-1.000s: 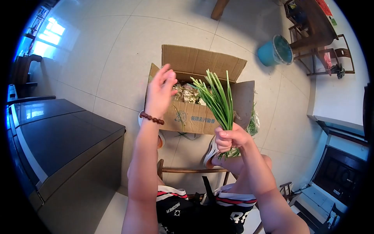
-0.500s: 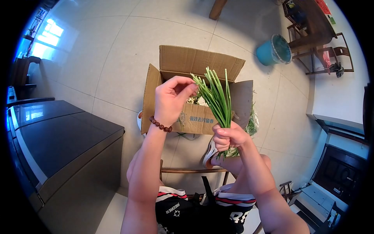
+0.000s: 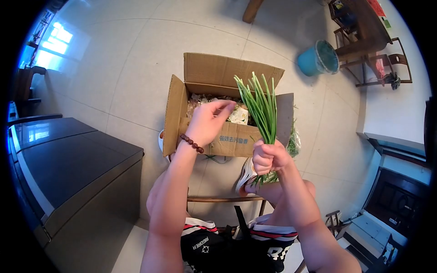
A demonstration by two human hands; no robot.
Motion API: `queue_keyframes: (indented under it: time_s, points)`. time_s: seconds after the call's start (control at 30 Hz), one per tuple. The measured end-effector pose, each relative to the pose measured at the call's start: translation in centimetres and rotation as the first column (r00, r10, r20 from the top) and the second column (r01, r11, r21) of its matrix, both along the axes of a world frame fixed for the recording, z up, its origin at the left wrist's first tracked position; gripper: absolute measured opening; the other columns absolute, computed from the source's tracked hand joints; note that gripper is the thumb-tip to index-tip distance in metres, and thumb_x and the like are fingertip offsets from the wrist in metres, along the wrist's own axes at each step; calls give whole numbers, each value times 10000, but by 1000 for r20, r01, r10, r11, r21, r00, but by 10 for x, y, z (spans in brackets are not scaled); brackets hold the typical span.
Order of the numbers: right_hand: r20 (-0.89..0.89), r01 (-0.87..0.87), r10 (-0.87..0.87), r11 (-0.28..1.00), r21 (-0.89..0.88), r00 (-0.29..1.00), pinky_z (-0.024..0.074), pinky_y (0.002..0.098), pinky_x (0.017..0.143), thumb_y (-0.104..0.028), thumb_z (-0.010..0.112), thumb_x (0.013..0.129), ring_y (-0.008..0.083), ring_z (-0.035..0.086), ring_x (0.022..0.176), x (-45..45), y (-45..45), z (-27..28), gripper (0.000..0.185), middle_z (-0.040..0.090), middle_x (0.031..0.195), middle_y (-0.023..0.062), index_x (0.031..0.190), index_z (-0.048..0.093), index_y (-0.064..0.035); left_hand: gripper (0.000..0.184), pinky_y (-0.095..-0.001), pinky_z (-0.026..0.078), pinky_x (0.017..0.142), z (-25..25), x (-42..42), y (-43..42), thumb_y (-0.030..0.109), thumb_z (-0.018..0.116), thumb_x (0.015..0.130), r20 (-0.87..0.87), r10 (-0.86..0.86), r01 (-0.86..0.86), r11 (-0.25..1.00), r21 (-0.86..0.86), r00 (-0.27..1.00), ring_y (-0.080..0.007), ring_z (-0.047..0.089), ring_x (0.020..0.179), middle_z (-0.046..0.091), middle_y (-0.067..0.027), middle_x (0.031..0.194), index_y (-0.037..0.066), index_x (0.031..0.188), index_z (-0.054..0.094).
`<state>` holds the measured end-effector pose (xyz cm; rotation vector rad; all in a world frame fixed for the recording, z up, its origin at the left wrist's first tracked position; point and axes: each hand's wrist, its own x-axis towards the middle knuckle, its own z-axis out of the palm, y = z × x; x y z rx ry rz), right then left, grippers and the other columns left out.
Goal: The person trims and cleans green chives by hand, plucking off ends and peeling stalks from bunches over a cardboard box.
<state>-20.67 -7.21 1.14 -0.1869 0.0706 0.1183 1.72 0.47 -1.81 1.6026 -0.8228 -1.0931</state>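
Observation:
A bunch of chives [image 3: 260,107] stands almost upright in my right hand [image 3: 271,157], whose fingers are wrapped round its lower part. Pale cut-looking ends point up, and thin green leaves stick out below the fist. Just left of the bunch, over the cardboard box [image 3: 232,139], is my left hand [image 3: 210,122], with a beaded bracelet on its wrist. Its thumb and fingertips are pinched together; whatever may be between them is too small to make out. Inside the open box lie scraps and a white printed wrapper [image 3: 239,116].
Beside the box's right side lies a clear plastic bag [image 3: 293,144] with greens. A blue lined bin [image 3: 312,61] stands on the tiled floor, near a wooden table [image 3: 368,32]. To the left is a dark cabinet-like block [image 3: 86,159].
My left hand has come away from the chives' tips, down over the box. The bunch has turned more upright and shifted slightly right in my right hand.

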Motion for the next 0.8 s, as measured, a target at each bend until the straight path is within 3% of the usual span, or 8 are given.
queue_keyframes:
  time_s: [0.07, 0.13, 0.23, 0.47, 0.53, 0.8]
  points:
    - [16, 13, -13, 1000, -2, 1000, 161, 243, 414, -252, 453, 1072, 56, 210, 455, -1, 0, -1, 362, 254, 562, -53, 751, 339, -129, 257, -272, 544, 744, 8, -8, -4, 229, 621, 1001, -31, -36, 35, 999, -33, 999, -127, 698, 848, 738, -61, 977, 25, 1130, 709]
    - [3, 17, -17, 1000, 3, 1000, 158, 241, 412, -253, 448, 1074, 54, 206, 453, -1, 0, -2, 358, 251, 562, -53, 755, 342, -129, 250, -261, 539, 755, 19, -10, -6, 221, 633, 997, -511, 16, -78, 992, -100, 859, -110, 688, 852, 732, -51, 965, 13, 1121, 696]
    - [-51, 17, -17, 1000, -11, 999, 156, 238, 411, -247, 446, 1074, 52, 202, 451, -1, 1, -2, 361, 249, 563, -53, 749, 339, -131, 203, -289, 553, 799, 21, -12, -3, 183, 614, 1008, -565, -67, -23, 988, -152, 822, -119, 680, 891, 717, -42, 986, 8, 1097, 668]
    - [-135, -19, 17, 1000, -13, 991, 151, 246, 393, -235, 466, 1059, 63, 198, 435, 4, 3, 1, 400, 262, 540, -41, 698, 322, -140, 112, -285, 550, 774, 20, -10, -2, 145, 621, 997, -621, -45, -84, 981, -177, 782, -113, 670, 885, 701, -26, 990, 52, 1060, 631]
    - [-226, -67, 46, 994, -87, 973, 165, 247, 409, -207, 487, 1052, 62, 212, 448, 7, 4, 2, 373, 272, 558, -42, 721, 328, -137, 156, -240, 532, 723, 26, -8, -2, 146, 669, 969, -736, 8, -183, 970, -158, 677, -83, 660, 848, 692, -6, 958, 50, 1083, 626]
    - [-360, -188, 55, 918, -348, 931, 215, 245, 431, -237, 523, 1054, 54, 270, 469, 15, 12, 3, 312, 325, 585, -59, 785, 419, -116, 315, -250, 538, 740, 28, -4, -2, 192, 648, 987, -708, 32, -255, 943, -212, 706, -91, 650, 866, 682, -15, 1033, 61, 1251, 538]
